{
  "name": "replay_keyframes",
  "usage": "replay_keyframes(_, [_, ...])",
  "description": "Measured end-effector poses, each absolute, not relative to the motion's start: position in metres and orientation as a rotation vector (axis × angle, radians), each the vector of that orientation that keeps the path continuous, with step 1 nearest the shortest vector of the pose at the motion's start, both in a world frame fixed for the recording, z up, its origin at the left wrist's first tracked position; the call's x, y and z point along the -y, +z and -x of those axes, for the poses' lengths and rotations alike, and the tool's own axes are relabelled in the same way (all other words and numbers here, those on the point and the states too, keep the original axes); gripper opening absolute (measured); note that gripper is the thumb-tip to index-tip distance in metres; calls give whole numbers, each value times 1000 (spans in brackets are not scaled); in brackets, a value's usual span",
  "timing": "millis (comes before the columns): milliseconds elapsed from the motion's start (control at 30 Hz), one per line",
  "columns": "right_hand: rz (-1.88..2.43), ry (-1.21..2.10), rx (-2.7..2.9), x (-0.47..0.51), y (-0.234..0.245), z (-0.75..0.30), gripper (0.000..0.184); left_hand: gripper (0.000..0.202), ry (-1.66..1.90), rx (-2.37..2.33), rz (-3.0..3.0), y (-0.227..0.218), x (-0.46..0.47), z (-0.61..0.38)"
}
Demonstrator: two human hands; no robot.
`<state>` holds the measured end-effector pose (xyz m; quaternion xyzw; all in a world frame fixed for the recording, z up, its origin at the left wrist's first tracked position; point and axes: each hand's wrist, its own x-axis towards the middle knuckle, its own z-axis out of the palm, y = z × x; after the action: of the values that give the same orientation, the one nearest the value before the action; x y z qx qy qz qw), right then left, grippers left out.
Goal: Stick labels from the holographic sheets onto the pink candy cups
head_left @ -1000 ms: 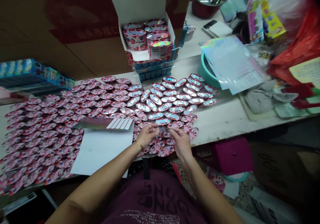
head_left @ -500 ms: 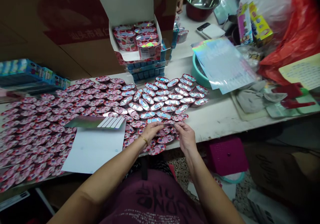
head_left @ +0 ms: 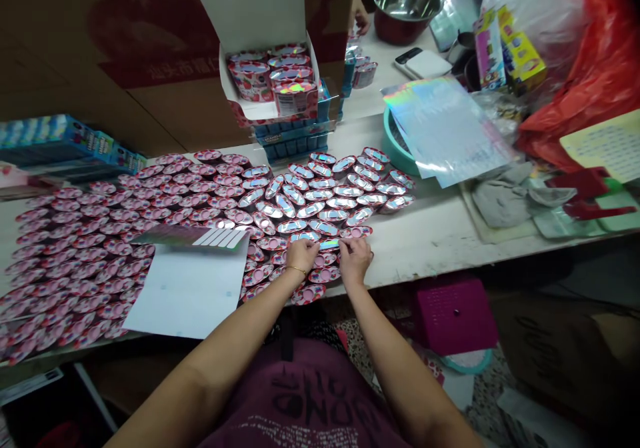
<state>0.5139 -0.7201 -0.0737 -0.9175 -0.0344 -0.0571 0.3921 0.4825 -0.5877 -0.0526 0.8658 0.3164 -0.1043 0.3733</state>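
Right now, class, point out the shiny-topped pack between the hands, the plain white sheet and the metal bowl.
Shiny-topped pack [head_left: 329,243]: head view, on its top.
Plain white sheet [head_left: 187,291]: head view, middle of its surface.
Metal bowl [head_left: 404,29]: head view, outer wall.

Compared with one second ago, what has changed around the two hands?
The shiny strip, first held up between the left hand and the right hand, now appears lowered flat onto the oval packs, with one hand at each end; whether either has let go is unclear. The white sheet and open box stayed.
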Motion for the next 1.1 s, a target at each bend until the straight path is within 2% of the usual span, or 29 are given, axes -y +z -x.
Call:
replay_keyframes(333, [2508, -175, 168, 723, -74, -516, 18, 17, -236, -837, -2364, -47, 595, -483])
replay_keyframes(467, [2642, -169, 548, 731, -62, -510, 24, 28, -42, -632, -2329, -7, 566, -460])
replay_keyframes(567, [2774, -83, 754, 737, -57, -508, 39, 27, 239, -552, -2434, 31, 497, -434])
replay_keyframes(633, [2819, -32, 774, 741, -56, -508, 42, 29, 329, -595, -2630, 46, 434, -418])
replay_keyframes(767, [2741, -58, 692, 732, -54, -512, 30, 41, -132, -571, -2891, 44, 325, -390])
replay_keyframes(833, [2590, -132, 665, 710, -49, -511, 29, 49, -363, -486, -2897, 30, 294, -380])
replay_keyframes(933, [2326, -151, 755, 651, -36, -499, 29, 61, -516, -399, -2874, 6, 273, -372])
replay_keyframes(1000, [2230, -116, 875, 600, -27, -485, 27, 57, -497, -380, -2873, -6, 269, -369])
replay_keyframes(1100, [2238, -49, 1126, 521, -20, -462, 28, 32, -447, -415, -2829, -17, 265, -364])
